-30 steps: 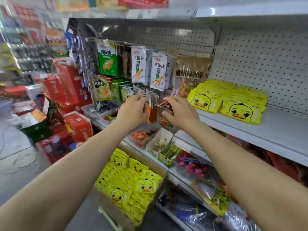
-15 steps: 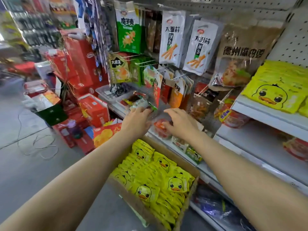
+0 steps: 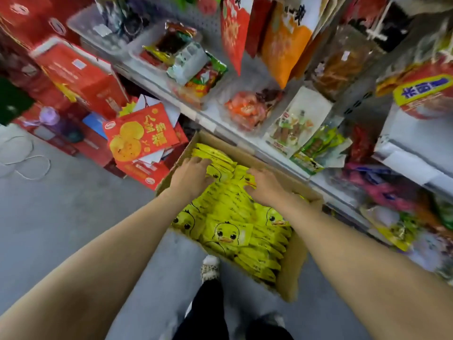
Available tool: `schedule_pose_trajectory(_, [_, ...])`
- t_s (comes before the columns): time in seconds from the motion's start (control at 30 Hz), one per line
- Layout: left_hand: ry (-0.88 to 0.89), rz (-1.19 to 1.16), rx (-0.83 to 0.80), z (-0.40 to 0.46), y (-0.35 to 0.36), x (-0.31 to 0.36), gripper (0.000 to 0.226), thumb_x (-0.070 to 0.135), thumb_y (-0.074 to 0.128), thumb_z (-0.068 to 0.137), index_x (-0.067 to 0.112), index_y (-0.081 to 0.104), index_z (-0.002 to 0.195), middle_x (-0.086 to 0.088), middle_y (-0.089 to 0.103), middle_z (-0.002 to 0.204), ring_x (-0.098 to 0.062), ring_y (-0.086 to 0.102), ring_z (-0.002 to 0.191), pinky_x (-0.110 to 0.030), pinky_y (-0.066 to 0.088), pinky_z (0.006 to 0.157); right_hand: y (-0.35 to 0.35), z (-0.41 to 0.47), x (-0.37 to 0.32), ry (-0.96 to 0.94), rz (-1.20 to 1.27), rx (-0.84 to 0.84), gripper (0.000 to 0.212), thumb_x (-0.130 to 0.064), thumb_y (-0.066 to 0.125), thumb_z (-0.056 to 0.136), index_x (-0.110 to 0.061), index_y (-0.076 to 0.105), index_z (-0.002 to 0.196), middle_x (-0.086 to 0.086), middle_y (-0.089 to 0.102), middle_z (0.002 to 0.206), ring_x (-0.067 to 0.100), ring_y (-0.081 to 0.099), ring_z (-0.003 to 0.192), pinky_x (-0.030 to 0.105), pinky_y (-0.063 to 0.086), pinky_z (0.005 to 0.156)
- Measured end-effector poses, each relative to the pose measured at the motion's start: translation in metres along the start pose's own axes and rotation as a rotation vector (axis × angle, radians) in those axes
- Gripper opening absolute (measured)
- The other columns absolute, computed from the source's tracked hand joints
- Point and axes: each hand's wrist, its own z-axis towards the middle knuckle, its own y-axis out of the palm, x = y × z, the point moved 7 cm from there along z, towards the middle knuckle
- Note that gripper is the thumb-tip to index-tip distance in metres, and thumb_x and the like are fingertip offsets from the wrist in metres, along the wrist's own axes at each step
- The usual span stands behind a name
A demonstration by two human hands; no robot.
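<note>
Shop aisle, grey floor (image 3: 61, 217), snack shelf (image 3: 213, 121) crammed with bags. Our cardboard box (image 3: 294, 263) sits on the floor right beside it, packed with yellow duck packets (image 3: 228, 231). We're at the grab-a-bunch step. The left hand (image 3: 193, 177) lies on the far packets, grip apart, fingers spread. The right hand (image 3: 266, 186) has its fingers dug in among them, and we can't tell if that grip has clamped. Next, we reckon: squeeze a stack between both hands and lift it straight out.
</note>
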Motion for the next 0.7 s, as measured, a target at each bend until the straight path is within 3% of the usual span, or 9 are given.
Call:
schedule_pose_trajectory(0.17, [-0.048,-0.061,-0.064,0.023,0.052,-0.032,0.059,0.045,0.062,0.089,0.022,0.044,0.141,-0.014,0.045,0.141,-0.037,0.039,0.129,-0.051,0.04,0.102,0.039,0.028,0.026,0.112,0.026,-0.008,0.053,-0.044,0.061,0.091,-0.023,0.048,0.138,0.007,0.054,0.137,0.029,0.047,0.129,0.04,0.045,0.097])
schedule_pose_trajectory(0.47, [0.012,-0.046,0.045,0.077,0.077,-0.044,0.063,0.042,0.064,0.088,0.02,0.042,0.143,-0.013,0.037,0.148,-0.034,0.034,0.134,-0.047,0.037,0.104,0.07,0.065,0.064,0.207,0.006,0.058,0.065,-0.04,0.063,0.09,-0.013,0.038,0.143,0.013,0.046,0.142,0.033,0.043,0.131,0.043,0.039,0.101])
schedule_pose_trajectory(0.57, [0.02,-0.039,0.059,0.084,0.08,-0.048,0.061,0.041,0.066,0.087,0.022,0.043,0.141,-0.011,0.041,0.143,-0.032,0.036,0.13,-0.047,0.041,0.1,0.078,0.071,0.07,0.232,-0.005,0.085,0.07,-0.043,0.067,0.086,-0.014,0.038,0.143,0.013,0.047,0.139,0.034,0.044,0.129,0.044,0.042,0.099])
schedule_pose_trajectory(0.7, [-0.001,-0.012,0.093,0.087,0.079,-0.056,0.054,0.041,0.071,0.082,0.02,0.051,0.128,-0.009,0.048,0.126,-0.032,0.04,0.118,-0.045,0.04,0.094,0.082,0.083,0.073,0.247,-0.16,0.118,0.061,-0.049,0.068,0.083,-0.018,0.052,0.133,0.011,0.053,0.128,0.033,0.045,0.124,0.044,0.037,0.098])
